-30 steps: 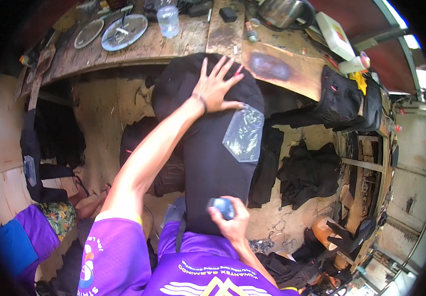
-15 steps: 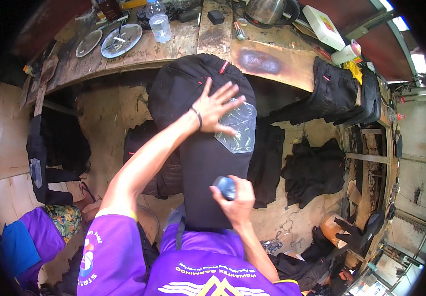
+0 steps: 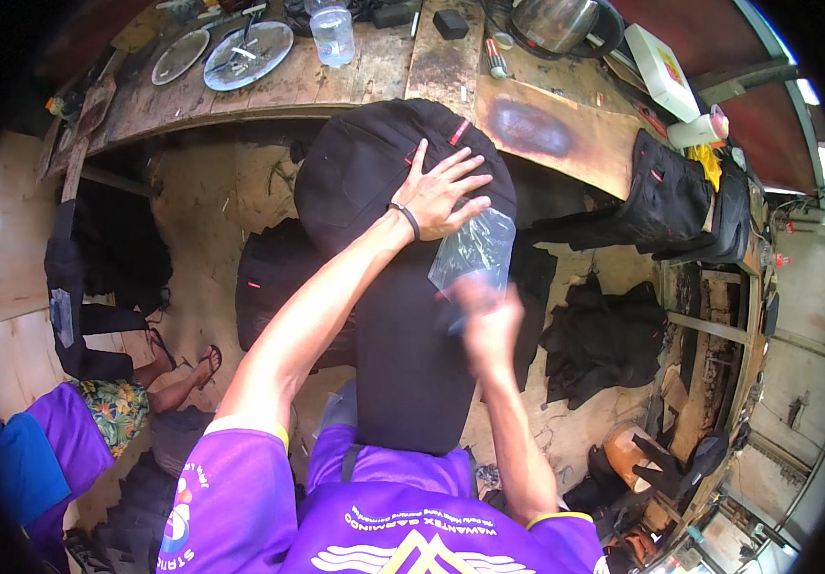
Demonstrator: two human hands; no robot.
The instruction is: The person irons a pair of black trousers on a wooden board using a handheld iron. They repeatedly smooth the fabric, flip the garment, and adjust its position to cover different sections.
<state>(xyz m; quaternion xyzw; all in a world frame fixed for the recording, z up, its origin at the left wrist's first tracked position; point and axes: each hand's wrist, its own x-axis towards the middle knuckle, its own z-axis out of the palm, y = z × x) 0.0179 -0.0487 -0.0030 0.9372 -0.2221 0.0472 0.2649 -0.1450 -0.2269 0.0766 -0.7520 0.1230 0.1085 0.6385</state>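
Note:
A long black fabric piece (image 3: 403, 383), shaped like a bag or cover, hangs from the wooden bench down to my lap. My left hand (image 3: 441, 191) lies flat on its upper part, fingers spread, a dark band on the wrist. Just right of that hand, a clear plastic bag (image 3: 474, 253) rests on the fabric. My right hand (image 3: 489, 320) is blurred by motion just below the plastic bag, fingers curled. The small blue object it held in the earlier frames shows only as a dark smear at its left edge.
The wooden workbench (image 3: 374, 81) carries two metal plates (image 3: 245, 53), a plastic bottle (image 3: 333, 33), a kettle (image 3: 556, 19) and a white box (image 3: 661, 57). Black bags (image 3: 671, 201) hang at the right. Another person's legs in sandals (image 3: 178, 368) are at the left.
My right hand has risen from my lap to the lower edge of the plastic bag. My left hand has slid down the fabric, closer to the bag.

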